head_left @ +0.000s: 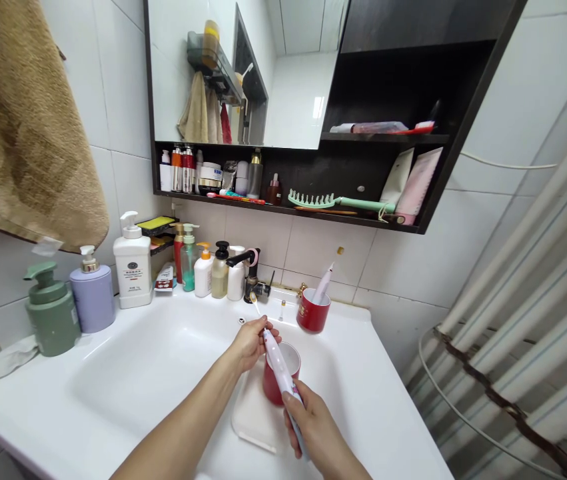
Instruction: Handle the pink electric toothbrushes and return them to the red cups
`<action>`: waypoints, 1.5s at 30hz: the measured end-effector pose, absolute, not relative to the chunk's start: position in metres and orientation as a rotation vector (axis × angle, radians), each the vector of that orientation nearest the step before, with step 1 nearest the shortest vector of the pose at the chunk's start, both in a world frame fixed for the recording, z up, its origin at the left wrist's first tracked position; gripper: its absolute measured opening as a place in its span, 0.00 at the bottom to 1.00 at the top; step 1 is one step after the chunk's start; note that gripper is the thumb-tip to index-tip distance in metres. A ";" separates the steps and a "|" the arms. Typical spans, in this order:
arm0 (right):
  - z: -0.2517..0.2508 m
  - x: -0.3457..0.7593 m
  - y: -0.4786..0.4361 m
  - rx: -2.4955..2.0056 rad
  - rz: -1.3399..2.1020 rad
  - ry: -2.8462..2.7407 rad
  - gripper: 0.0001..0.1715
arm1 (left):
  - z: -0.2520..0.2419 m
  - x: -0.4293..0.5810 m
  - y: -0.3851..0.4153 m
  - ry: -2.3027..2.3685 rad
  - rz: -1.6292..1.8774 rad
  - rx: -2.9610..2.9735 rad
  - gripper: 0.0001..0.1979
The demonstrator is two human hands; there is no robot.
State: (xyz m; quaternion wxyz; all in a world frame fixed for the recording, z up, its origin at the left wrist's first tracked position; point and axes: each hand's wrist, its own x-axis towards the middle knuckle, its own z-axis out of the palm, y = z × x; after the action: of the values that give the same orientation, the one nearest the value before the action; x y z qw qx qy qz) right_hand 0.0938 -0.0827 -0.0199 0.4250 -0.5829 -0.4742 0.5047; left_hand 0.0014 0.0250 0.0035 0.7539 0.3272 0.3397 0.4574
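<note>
My right hand (316, 427) is closed around the handle of a white electric toothbrush (279, 363), thumb on its body, its thin neck slanting up to the left. My left hand (252, 341) is closed on the brush's upper end, fingers pinching near the neck. Right under the brush stands a red cup (277, 393) on a white tray (253, 420) at the sink's right edge. A second red cup (313, 311) farther back holds another electric toothbrush (326, 279).
A white basin (153, 373) with a black faucet (248, 270) fills the counter. Pump bottles (133, 263) line the left and back wall. A brown towel (28, 127) hangs at left. A dark shelf (293, 200) with toiletries and a green comb sits under the mirror. A striped curtain (528, 320) hangs at right.
</note>
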 end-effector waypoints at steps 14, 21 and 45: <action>-0.019 0.092 -0.083 -1.360 1.324 -1.137 0.17 | 0.004 0.001 0.024 0.697 0.958 0.742 0.08; -0.025 0.093 -0.081 -1.453 1.208 -1.157 0.16 | 0.003 0.005 0.022 0.675 0.950 0.758 0.08; -0.020 0.084 -0.085 -1.157 1.421 -1.081 0.17 | 0.022 0.004 0.002 0.650 0.822 1.028 0.06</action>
State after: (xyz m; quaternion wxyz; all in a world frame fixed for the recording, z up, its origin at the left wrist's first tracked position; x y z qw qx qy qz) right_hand 0.0843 -0.0848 -0.0198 0.4856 -0.4756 -0.4441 0.5838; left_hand 0.0039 0.0024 0.0221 0.7424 0.4693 0.2966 0.3750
